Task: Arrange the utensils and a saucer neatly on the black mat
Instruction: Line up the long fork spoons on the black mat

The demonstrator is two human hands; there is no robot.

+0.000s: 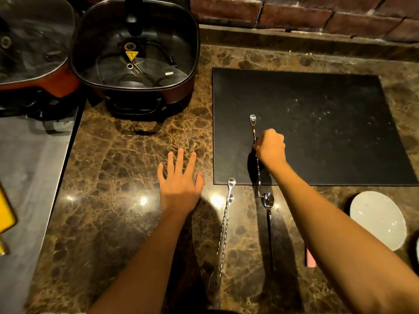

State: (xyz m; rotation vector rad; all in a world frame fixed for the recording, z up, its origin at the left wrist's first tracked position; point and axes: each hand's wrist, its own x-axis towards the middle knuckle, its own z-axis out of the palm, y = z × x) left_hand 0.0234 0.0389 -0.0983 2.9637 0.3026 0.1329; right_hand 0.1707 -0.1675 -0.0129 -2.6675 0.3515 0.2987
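Right hand: over the mat's left part, fingers curled and pinching the twisted stem of a long spoon.
Long spoon: bowl up on the mat, forked end past the mat's near edge.
Left hand: flat on the surface, fingers spread, holding nothing.
Mat: black, stitched edge, lying on the brown marbled surface.
Two more long spoons: side by side on the surface, one bowl touching the mat's near edge.
Dark-handled spoon: on the surface just below the mat.
Saucer: white, on the surface, near the mat's right corner.
Pot: glass-lidded, with a yellow triangular warning label inside, writing unreadable.
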